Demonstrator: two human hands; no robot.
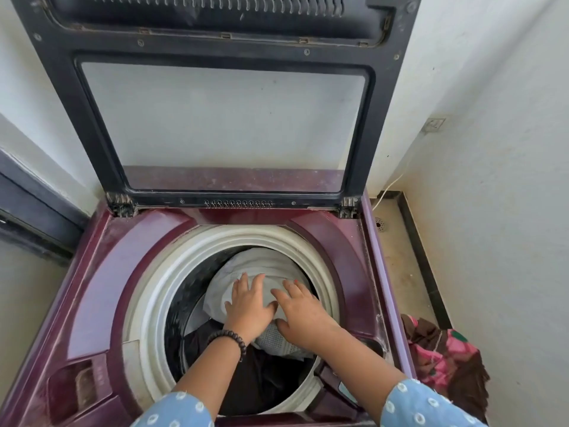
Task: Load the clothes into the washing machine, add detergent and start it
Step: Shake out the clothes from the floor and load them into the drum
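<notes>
Clothes fill the drum of a maroon top-loading washing machine (pixel 92 272), seen from the head camera looking down into it. Both hands reach into the round opening and lie flat on a white garment (pixel 246 266) that sits on top of the load. The left hand (pixel 249 306) presses it with fingers straight and spread, released rather than grasping; a dark bead bracelet (pixel 229 339) circles its wrist. The right hand (pixel 300 312) rests just beside the left, thumbs nearly touching, its fingers also straight and splayed on the white cloth, holding nothing. Under the heel of the right hand lies a pale mesh-textured piece (pixel 277 340), and below both wrists, nearer the person, a dark garment (pixel 255 377) lies lower in the drum. A cream plastic ring (pixel 160 291) surrounds the opening around the hands. Beyond the fingertips the lid (pixel 221 118) stands upright on its hinges, its dark frame holding a clear panel. Both forearms come out of light blue sleeves (pixel 415 405) with white dots. Well to the right of the right arm, outside the machine, a pink and brown patterned cloth (pixel 446 362) lies heaped on the floor by the white wall (pixel 492 149)
</notes>
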